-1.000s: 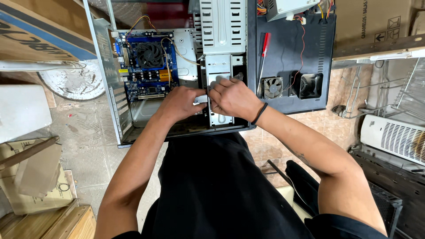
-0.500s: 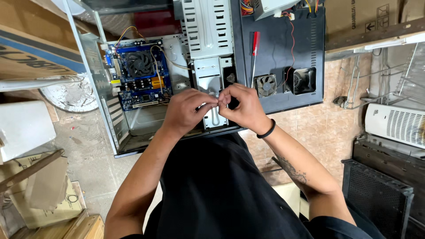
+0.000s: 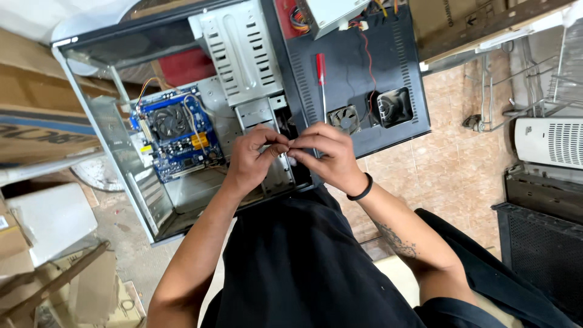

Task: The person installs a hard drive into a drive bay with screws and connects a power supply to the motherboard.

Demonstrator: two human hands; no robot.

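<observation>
An open computer case (image 3: 115,152) lies on its side on the floor, with a blue motherboard (image 3: 177,141) and its round cooler fan inside. My left hand (image 3: 252,159) and my right hand (image 3: 328,155) meet fingertip to fingertip above the case's metal drive bay (image 3: 258,112). Together they pinch something very small between thumbs and forefingers; it is too small to identify. A black band circles my right wrist. A red-handled screwdriver (image 3: 320,76) lies on the dark side panel (image 3: 388,73) just beyond my right hand.
Two small black fans (image 3: 370,112) rest on the side panel, with a power supply and coloured wires (image 3: 331,12) at its far end. Cardboard boxes (image 3: 36,121) sit to the left. A white appliance (image 3: 549,141) and a black case (image 3: 540,243) stand on the right.
My hands have lifted up from the lower edge of the drive bay and come together, fingertips touching. The view has shifted, so the case sits further left.
</observation>
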